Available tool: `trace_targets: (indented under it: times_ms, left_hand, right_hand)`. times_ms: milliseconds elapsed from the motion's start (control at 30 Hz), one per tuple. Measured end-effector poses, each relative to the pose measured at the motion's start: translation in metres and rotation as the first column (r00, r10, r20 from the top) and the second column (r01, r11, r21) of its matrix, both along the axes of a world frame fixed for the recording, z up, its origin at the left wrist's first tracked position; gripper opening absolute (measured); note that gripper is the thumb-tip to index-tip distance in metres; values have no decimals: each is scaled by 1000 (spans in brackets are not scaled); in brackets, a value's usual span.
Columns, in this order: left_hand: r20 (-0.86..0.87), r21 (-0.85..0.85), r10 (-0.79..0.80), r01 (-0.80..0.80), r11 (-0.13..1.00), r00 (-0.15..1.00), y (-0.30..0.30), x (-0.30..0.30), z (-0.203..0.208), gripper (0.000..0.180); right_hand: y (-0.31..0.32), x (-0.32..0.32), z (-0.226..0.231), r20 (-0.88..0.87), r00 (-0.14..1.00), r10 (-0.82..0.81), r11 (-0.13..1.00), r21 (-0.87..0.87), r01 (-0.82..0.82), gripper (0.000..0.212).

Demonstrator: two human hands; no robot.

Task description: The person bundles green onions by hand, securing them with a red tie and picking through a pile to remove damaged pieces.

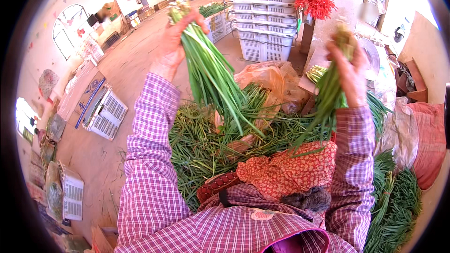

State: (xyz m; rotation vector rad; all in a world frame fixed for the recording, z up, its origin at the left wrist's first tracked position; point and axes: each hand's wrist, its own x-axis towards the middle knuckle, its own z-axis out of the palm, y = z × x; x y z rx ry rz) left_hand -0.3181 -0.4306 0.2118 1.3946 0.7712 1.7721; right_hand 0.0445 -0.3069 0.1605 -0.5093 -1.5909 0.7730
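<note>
My left hand [169, 47] is raised and closed round the pale root end of a bunch of garlic chives [206, 68], whose long green leaves hang down to the right. My right hand [350, 72], somewhat smeared by motion, grips a second bunch of garlic chives [329, 91]; its leaves droop toward my lap. Below both hands spreads a heap of loose chives [197, 143]. A red patterned apron [286, 166] covers my lap. Just beyond my right hand, more chives [317, 73] lie with their pale ends showing.
A tall stack of white plastic crates [266, 42] stands ahead, with a red tuft of ties [315, 1] hanging beside it. An orange plastic bag [267, 75] sits behind the heap. Bundled chives [398, 206] lie at my right. Another crate [108, 112] stands on the left floor.
</note>
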Motion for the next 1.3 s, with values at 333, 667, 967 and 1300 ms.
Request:
trace_targets:
  times_ms: [333, 667, 967, 1300]
  left_hand:
    - [15, -73, -57, 58, 996, 998, 8, 73, -29, 21]
    - [5, -148, 33, -32, 989, 999, 9, 76, -35, 26]
    - [-38, 245, -455, 450, 859, 890, -17, -11, -29, 25]
    - [22, 168, -391, 382, 909, 920, -17, 4, -37, 25]
  right_hand:
    - [-43, -120, -7, 42, 931, 364, 929, 50, -366, 41]
    - [-33, -118, -12, 136, 975, 176, 961, 191, -200, 26]
    - [12, -57, -43, 218, 969, 115, 991, 34, -126, 42]
    - [-32, -81, -17, 98, 887, 451, 889, -142, -436, 52]
